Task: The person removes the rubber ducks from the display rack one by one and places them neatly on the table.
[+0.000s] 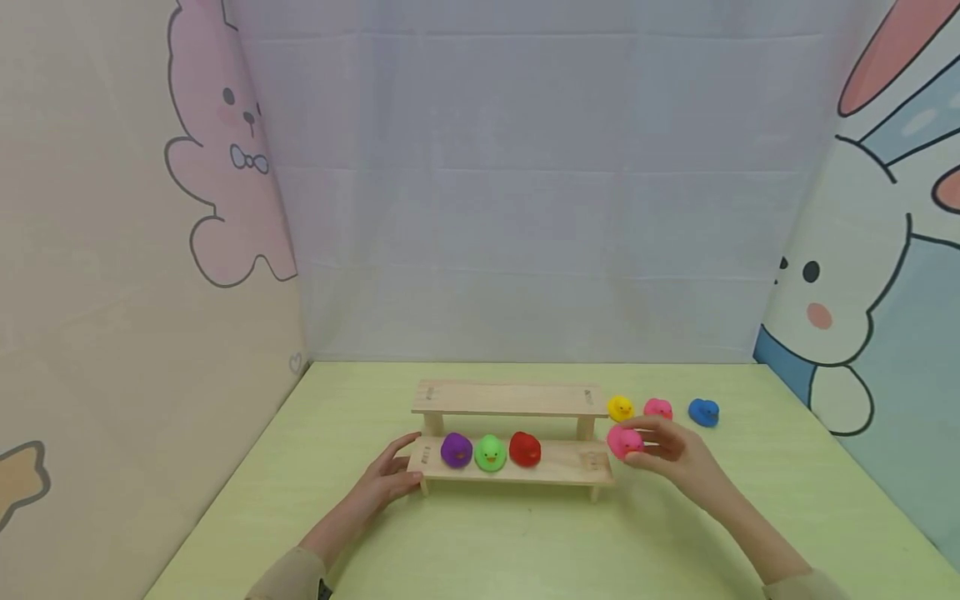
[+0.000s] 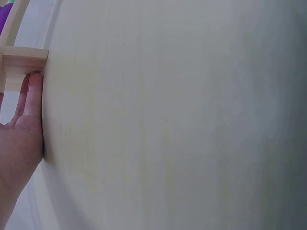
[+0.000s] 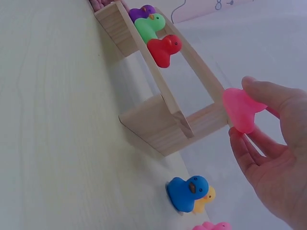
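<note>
Pink duck (image 1: 622, 442): held in the right hand (image 1: 675, 454), pinched between thumb and fingertips, just beside the right end of the lower shelf (image 1: 566, 468) of a two-tier wooden rack (image 1: 510, 398). Whether the duck touches the rack cannot be determined. Left hand (image 1: 384, 477): holds the rack by the left end of that same shelf, one digit at its rear corner and another at its front corner. The left wrist view shows fingers against the supporting leg (image 2: 26, 58), low by the table.

Lower shelf, from its left end: purple duck (image 1: 457, 451), green duck (image 1: 491, 453), red duck (image 1: 525, 449), in one row. Purple and green sit close together; a slightly wider gap precedes the red. The green duck's beak points to the shelf's front edge.

Table (image 1: 510, 550): pale green surface, carrying the rack toward its rear edge. Off the rack's right end stand a yellow duck (image 1: 620, 407), nearest the upper tier, then a second pink duck (image 1: 657, 407), partly hidden behind the right hand, then a blue duck (image 1: 704, 412), nearest the table's right edge.

Surroundings: pale hanging cloth (image 1: 525, 183) behind the rear edge; printed rabbit (image 1: 840, 292) on the right-hand wall.
</note>
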Demonstrator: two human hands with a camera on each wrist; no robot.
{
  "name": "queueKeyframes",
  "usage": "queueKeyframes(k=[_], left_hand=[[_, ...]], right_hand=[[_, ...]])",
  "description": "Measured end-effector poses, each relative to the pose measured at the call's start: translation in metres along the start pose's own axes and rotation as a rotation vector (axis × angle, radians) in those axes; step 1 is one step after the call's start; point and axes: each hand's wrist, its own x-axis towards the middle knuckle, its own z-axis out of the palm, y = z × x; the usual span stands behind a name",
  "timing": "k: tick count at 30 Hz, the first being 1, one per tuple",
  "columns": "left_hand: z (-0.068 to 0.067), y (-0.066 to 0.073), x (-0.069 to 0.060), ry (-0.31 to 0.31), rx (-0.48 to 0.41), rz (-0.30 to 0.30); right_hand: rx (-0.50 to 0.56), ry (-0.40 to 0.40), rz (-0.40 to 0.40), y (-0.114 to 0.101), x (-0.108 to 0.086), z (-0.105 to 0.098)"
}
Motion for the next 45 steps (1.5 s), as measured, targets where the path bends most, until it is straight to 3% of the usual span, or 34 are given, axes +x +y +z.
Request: queueKeyframes(k=[8,23,35,45], left_hand=[[0.0,0.0,0.001,0.011,0.003,-0.008],[-0.001,-0.002,0.001,0.006,-0.006,-0.001],[0.0,-0.001,0.0,0.01,0.003,-0.006],[0.0,-0.001,0.0,0.009,0.007,-0.002]], right_hand=[[-0.089,0.058,0.079,0.007,-0.007,-0.031],[-0.329,0.145,0.094,0.051,-0.019,-0.095],[-0.338,0.13,0.046,0.089,-0.026,-0.116],[-0.326,0.055,0.227,0.106,-0.036,-0.129]])
